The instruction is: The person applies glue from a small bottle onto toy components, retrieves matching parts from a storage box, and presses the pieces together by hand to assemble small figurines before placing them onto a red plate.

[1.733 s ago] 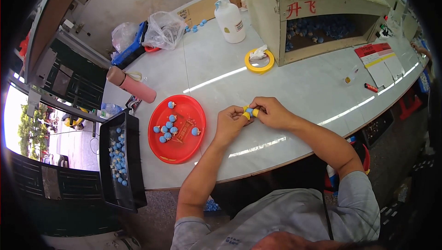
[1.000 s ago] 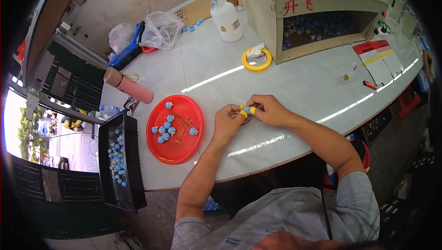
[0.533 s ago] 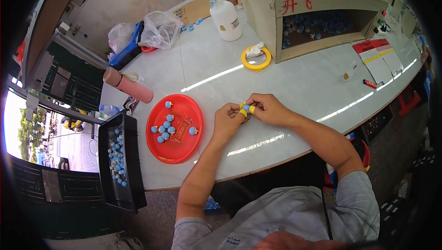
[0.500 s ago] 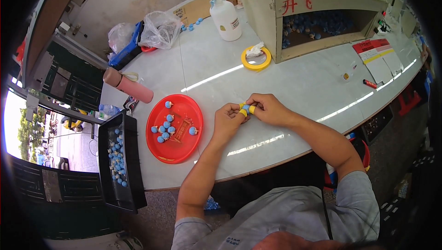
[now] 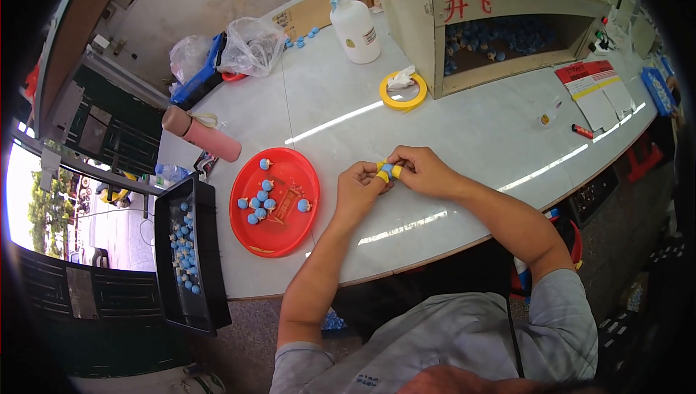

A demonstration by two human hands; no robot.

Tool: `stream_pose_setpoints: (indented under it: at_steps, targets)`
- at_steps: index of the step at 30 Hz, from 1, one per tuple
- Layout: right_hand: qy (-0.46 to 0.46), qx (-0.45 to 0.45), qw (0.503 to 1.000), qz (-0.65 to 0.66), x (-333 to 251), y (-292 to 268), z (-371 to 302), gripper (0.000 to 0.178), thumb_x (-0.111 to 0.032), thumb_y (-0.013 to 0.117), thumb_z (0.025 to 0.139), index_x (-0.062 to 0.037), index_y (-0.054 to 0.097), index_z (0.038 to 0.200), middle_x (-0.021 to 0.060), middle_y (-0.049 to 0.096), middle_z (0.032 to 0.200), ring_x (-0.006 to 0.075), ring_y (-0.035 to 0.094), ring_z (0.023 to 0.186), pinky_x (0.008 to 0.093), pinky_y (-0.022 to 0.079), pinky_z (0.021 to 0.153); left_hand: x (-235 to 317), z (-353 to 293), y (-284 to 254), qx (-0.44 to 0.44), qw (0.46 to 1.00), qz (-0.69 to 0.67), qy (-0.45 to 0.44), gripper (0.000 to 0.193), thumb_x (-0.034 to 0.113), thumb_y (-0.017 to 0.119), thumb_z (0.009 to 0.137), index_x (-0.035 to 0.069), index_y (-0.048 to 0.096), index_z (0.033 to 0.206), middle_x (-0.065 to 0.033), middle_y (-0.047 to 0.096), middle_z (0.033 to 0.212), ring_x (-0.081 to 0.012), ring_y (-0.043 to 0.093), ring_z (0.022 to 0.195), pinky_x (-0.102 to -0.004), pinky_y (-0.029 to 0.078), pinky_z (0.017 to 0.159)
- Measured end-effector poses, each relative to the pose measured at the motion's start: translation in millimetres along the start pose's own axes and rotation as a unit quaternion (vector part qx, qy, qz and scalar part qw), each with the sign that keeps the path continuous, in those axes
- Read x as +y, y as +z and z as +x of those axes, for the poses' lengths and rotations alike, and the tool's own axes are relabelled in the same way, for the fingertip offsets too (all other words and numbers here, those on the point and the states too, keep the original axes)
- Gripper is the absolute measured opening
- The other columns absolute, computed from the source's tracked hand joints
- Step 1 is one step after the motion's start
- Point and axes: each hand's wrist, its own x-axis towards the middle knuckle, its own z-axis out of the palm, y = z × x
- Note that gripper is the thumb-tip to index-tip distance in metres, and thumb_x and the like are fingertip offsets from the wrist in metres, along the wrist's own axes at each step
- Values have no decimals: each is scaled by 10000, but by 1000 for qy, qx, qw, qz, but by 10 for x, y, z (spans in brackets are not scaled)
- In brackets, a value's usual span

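A small blue rounded piece (image 5: 388, 170) is pinched between the fingertips of both hands, over the middle of the table. My left hand (image 5: 355, 189) grips it from the left and my right hand (image 5: 428, 171) from the right. Yellow wrappings cover some of the fingertips. Fingers hide much of the piece. Left of my hands lies a round red plate (image 5: 290, 166), bearing several small blue balls (image 5: 261, 196) with pale bits on them.
A black bin (image 5: 223, 300) of blue pieces stands at the table's left edge. Behind the plate lies a pink flask (image 5: 210, 140). Farther back are a white bottle (image 5: 355, 31), yellow tape roll (image 5: 388, 100) and wooden box (image 5: 406, 31) holding blue pieces. A red lighter (image 5: 582, 131) lies right.
Both hands stay in nearly the same place, holding the blue piece. At the far right edge, a blue tray has come into view beside another person's arm.
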Motion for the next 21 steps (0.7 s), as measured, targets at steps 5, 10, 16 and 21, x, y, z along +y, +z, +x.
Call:
stream_pose_setpoints:
  at_steps: [5, 10, 16, 21]
  targets:
    - [32, 0, 999, 4, -52, -22, -9, 166, -9, 555, 849, 51, 589, 1000, 97, 649, 819, 104, 577, 719, 258, 477, 656, 18, -1, 0, 3, 1000, 7, -7, 182, -15, 586, 848, -90, 575, 1014, -149, 661, 933, -196, 693, 783, -253, 573, 701]
    - [41, 0, 999, 17, -61, -20, -9, 182, 4, 535, 848, 56, 588, 1014, 99, 651, 819, 100, 576, 721, 256, 476, 656, 36, -6, 0, 2, 1000, 5, -10, 199, -2, 583, 853, -89, 572, 1031, -150, 663, 941, -196, 695, 778, -248, 568, 679]
    - [56, -1, 998, 34, -49, -28, -1, 212, 12, 528, 854, 55, 582, 1054, 80, 643, 816, 77, 555, 668, 242, 459, 603, 69, -7, 11, 5, 1000, 1, -12, 227, 20, 577, 868, -81, 556, 1070, -149, 671, 947, -187, 691, 771, -249, 563, 670]
    - [74, 0, 995, 60, -136, -13, -5, 202, -3, 542, 881, 48, 578, 1073, 59, 634, 825, 56, 528, 619, 233, 437, 549, 103, -2, -20, 0, 1000, 3, -30, 247, 58, 557, 894, -67, 542, 1106, -157, 684, 932, -173, 682, 757, -255, 556, 668]
